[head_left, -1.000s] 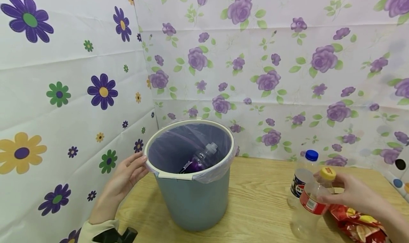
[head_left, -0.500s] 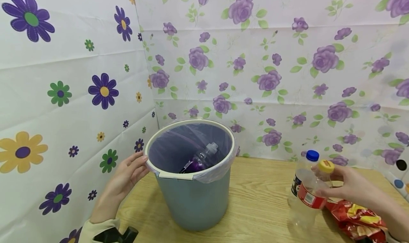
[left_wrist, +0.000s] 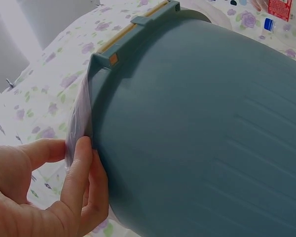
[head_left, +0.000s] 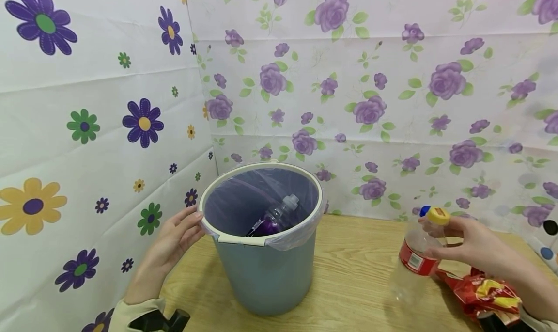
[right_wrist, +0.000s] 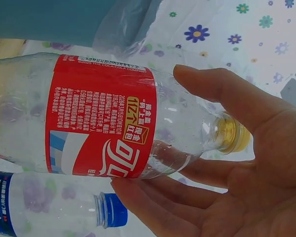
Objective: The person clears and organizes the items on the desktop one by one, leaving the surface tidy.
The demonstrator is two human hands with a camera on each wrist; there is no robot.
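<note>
Up close, a crinkly red and yellow snack bag (head_left: 490, 295) is lying by the right wrist. The right hand (head_left: 472, 242) is gripping a clear plastic bottle with a red label and yellow cap (head_left: 416, 260) round its shoulder, tilted, right of the bin. It's looking empty, so I'm guessing light, squeezable, kinda slick; shoulder or label is where I'd be grabbing. The left hand (head_left: 174, 235) is pinching the translucent plastic liner (left_wrist: 79, 121) at the round blue-grey plastic bin (head_left: 270, 274); only the left wrist view is making that pinch clear. The head view alone is showing a clear, purple-labelled bottle (head_left: 272, 220) inside. Farther back, a clear blue-capped bottle (right_wrist: 59, 202) is mostly hiding there, but the right wrist view is catching it.
</note>
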